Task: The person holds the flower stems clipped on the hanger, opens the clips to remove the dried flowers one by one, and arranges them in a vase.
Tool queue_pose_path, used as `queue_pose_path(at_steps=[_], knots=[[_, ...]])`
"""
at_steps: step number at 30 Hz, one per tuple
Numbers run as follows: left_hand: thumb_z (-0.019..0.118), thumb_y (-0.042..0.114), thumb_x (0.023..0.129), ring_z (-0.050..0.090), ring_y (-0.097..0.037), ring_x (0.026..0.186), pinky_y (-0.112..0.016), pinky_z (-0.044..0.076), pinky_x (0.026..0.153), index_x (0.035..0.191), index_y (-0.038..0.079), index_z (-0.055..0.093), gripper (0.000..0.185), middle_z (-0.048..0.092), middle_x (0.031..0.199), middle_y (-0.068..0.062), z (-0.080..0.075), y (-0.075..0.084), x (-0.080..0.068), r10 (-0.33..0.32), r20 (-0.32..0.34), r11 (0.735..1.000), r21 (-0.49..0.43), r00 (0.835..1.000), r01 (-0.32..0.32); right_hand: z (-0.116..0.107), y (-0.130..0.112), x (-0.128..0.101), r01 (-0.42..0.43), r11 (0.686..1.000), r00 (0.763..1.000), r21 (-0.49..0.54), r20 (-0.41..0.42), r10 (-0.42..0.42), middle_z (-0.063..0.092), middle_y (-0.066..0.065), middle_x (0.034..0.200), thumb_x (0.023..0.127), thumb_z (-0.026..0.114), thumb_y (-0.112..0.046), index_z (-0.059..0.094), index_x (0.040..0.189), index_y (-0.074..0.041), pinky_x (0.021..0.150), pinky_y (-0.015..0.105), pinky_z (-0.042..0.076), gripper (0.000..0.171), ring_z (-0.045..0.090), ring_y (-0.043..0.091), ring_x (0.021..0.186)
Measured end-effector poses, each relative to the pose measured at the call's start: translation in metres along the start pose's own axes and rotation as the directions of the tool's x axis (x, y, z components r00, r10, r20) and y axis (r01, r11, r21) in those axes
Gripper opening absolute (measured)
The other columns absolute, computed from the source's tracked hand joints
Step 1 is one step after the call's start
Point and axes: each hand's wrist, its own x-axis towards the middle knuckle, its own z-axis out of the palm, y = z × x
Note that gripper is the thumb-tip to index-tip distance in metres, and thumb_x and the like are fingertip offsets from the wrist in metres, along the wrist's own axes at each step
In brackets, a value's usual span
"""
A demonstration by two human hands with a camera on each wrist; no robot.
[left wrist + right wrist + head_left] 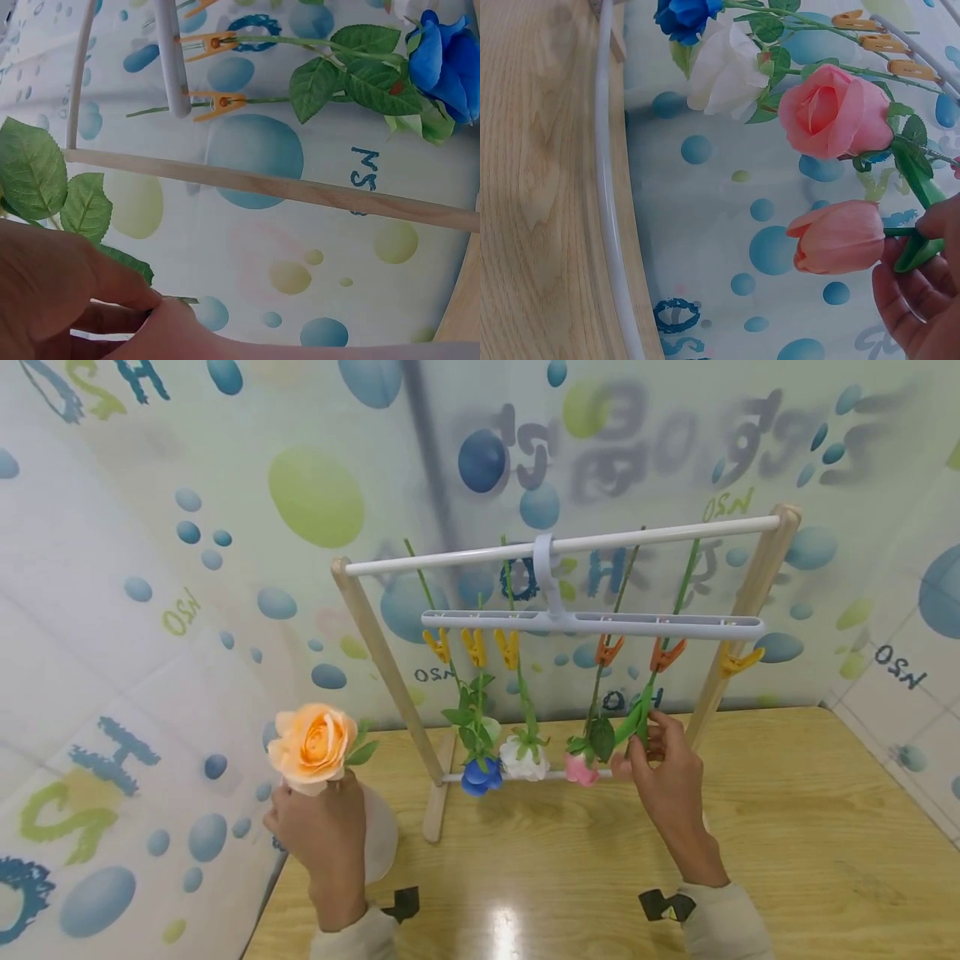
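On the left, my left hand [326,822] curls its fingers at the mouth of a pale vase [381,831], just below a peach rose [315,743] with green leaves [34,169]. It seems to hold the rose's stem, which the hand hides; a fingertip touches the vase's lip [176,304]. My right hand [671,772] pinches a pink tulip [844,236] by its green leaves and stem, just above the bloom. The tulip hangs bloom-down, its stem in an orange clip [666,656] of the grey clip hanger [630,623].
The hanger hooks onto the white top bar [667,535] of a wooden rack [390,677]. Blue [481,777], white [523,760] and pink roses [581,768] hang from its clips. A yellow clip [738,662] at the right end holds nothing. The wooden table [555,868] meets patterned walls behind.
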Motion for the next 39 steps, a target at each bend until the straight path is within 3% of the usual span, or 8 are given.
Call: queue_pose_path(at_steps=[9, 16, 21, 26, 29, 33, 36, 39], knots=[[0.064, 0.005, 0.088, 0.054, -0.055, 0.082, -0.063, 0.04, 0.071, 0.088, -0.005, 0.059, 0.011, 0.063, 0.083, -0.032, -0.001, -0.006, 0.0, 0.133, -0.059, 0.987, 0.097, 0.989, -0.126, -0.001, 0.001, -0.001, 0.002, 1.0, 1.0, -0.005, 0.0, -0.002, 0.071, 0.021, 0.097, 0.089, 0.065, 0.003, 0.056, 0.126, 0.006, 0.068, -0.001, 0.04, 0.038, 0.067, 0.029, 0.073], [0.065, 0.013, 0.091, 0.054, -0.058, 0.091, -0.067, 0.039, 0.075, 0.096, -0.008, 0.061, 0.021, 0.062, 0.092, -0.035, -0.007, -0.01, 0.001, 0.143, -0.013, 0.985, 0.099, 0.99, -0.141, 0.0, 0.001, -0.001, 0.007, 1.0, 1.0, -0.01, -0.004, -0.007, 0.071, 0.02, 0.095, 0.088, 0.065, 0.003, 0.056, 0.125, 0.006, 0.066, 0.0, 0.041, 0.038, 0.066, 0.025, 0.071], [0.063, 0.029, 0.096, 0.05, -0.064, 0.1, -0.073, 0.037, 0.079, 0.116, -0.003, 0.059, 0.038, 0.056, 0.117, -0.037, -0.011, -0.011, 0.006, 0.079, 0.149, 0.983, 0.154, 0.986, -0.102, 0.0, 0.0, -0.001, 0.001, 1.0, 1.0, -0.012, -0.003, -0.001, 0.071, 0.02, 0.095, 0.088, 0.065, 0.003, 0.057, 0.125, 0.005, 0.066, 0.0, 0.041, 0.037, 0.065, 0.021, 0.071], [0.057, 0.041, 0.099, 0.043, -0.063, 0.119, -0.074, 0.027, 0.091, 0.126, 0.002, 0.058, 0.048, 0.051, 0.135, -0.033, -0.019, -0.01, 0.007, -0.037, 0.321, 0.99, 0.138, 0.946, -0.008, 0.0, 0.001, -0.002, -0.006, 1.0, 1.0, -0.008, 0.007, 0.006, 0.071, 0.019, 0.094, 0.09, 0.064, 0.001, 0.056, 0.126, 0.005, 0.067, 0.0, 0.04, 0.037, 0.065, 0.022, 0.072], [0.063, 0.037, 0.094, 0.041, -0.054, 0.126, -0.074, 0.026, 0.093, 0.119, 0.001, 0.061, 0.043, 0.053, 0.132, -0.029, -0.027, -0.008, 0.002, -0.046, 0.268, 0.997, 0.065, 0.962, 0.029, 0.0, 0.002, -0.003, 0.004, 1.0, 1.0, -0.01, 0.009, -0.004, 0.071, 0.019, 0.094, 0.09, 0.064, 0.001, 0.056, 0.125, 0.005, 0.067, 0.0, 0.041, 0.036, 0.065, 0.022, 0.071], [0.069, 0.03, 0.09, 0.052, -0.037, 0.114, -0.059, 0.037, 0.094, 0.107, 0.0, 0.063, 0.035, 0.059, 0.113, -0.021, -0.042, -0.004, -0.008, -0.022, 0.134, 0.992, -0.12, 0.991, 0.038, 0.001, 0.003, -0.002, 0.02, 1.0, 1.0, -0.02, -0.002, -0.02, 0.071, 0.018, 0.092, 0.089, 0.065, 0.003, 0.057, 0.123, 0.006, 0.066, 0.001, 0.041, 0.035, 0.065, 0.022, 0.07], [0.069, 0.029, 0.09, 0.055, -0.038, 0.11, -0.054, 0.039, 0.095, 0.115, -0.002, 0.06, 0.041, 0.061, 0.111, -0.023, -0.057, -0.001, -0.015, -0.093, 0.121, 0.975, -0.189, 0.988, 0.115, 0.001, 0.003, -0.002, 0.02, 0.999, 1.0, -0.029, -0.005, -0.02, 0.071, 0.018, 0.091, 0.088, 0.065, 0.003, 0.057, 0.123, 0.006, 0.066, 0.001, 0.041, 0.035, 0.066, 0.024, 0.069], [0.071, 0.029, 0.088, 0.051, -0.048, 0.12, -0.065, 0.036, 0.097, 0.127, -0.003, 0.055, 0.054, 0.058, 0.125, -0.027, -0.063, -0.002, -0.018, -0.162, 0.09, 0.973, -0.154, 0.983, 0.174, 0.0, 0.002, -0.002, 0.013, 0.999, 1.0, -0.031, -0.003, -0.013, 0.071, 0.019, 0.092, 0.088, 0.065, 0.003, 0.057, 0.123, 0.006, 0.065, 0.001, 0.04, 0.036, 0.066, 0.027, 0.069]])
